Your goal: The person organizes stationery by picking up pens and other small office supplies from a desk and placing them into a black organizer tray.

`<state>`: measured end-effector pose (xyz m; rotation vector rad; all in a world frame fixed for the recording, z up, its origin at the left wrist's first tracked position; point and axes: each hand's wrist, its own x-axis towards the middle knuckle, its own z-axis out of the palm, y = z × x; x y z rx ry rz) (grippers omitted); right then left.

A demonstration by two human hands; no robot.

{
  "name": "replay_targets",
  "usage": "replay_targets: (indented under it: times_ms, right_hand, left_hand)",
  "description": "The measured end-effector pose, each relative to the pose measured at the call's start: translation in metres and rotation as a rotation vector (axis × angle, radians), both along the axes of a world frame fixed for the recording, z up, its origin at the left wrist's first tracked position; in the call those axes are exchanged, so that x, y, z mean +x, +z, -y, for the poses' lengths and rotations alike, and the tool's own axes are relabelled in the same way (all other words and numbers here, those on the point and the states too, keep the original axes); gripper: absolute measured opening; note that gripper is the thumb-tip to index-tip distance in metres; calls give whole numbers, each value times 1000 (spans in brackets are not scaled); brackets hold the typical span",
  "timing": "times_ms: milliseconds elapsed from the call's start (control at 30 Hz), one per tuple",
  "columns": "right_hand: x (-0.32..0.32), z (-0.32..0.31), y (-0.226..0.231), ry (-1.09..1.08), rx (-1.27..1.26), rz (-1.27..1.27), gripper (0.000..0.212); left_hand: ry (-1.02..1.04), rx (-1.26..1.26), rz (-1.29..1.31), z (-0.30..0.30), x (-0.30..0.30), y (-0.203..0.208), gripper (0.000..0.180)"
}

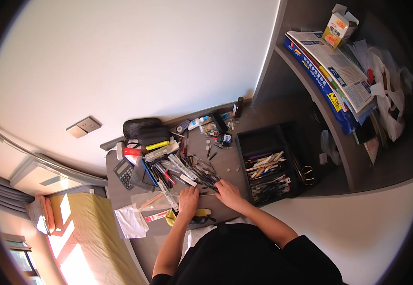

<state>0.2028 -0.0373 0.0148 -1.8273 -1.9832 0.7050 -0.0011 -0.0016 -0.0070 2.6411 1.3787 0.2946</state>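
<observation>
Left of the black tray (262, 141), loose pens (207, 177) lie heaped; the right hand (230, 194) is at their near end, the left hand (188, 202) farther from the tray, a thin yellowish strip (208, 194) between them. At this size I cannot tell whether either hand grips anything. Farther left of the tray, a black pencil case (145, 131) and calculator (124, 172) crowd the heap; a dark bottle (238, 107) stands beyond the tray's far left corner.
</observation>
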Motion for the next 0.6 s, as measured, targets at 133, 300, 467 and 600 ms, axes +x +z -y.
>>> replay_targets:
  times_ms: [133, 300, 467, 600]
  right_hand:
    - [-6, 3, -17, -14, 46, 60, 24]
    - [-1, 7, -30, -28, 10, 64, 18]
    - [11, 13, -26, -159, 2, -202, 14]
    - [20, 19, -3, -252, 45, -394, 16]
  left_hand:
    - [-43, 4, 2, -3, 1, 8, 13]
    - [-78, 8, -35, -6, 1, 9, 9]
    - [-88, 46, -44, -7, 0, 12, 7]
    - [-109, 26, -155, -8, -1, 21, 8]
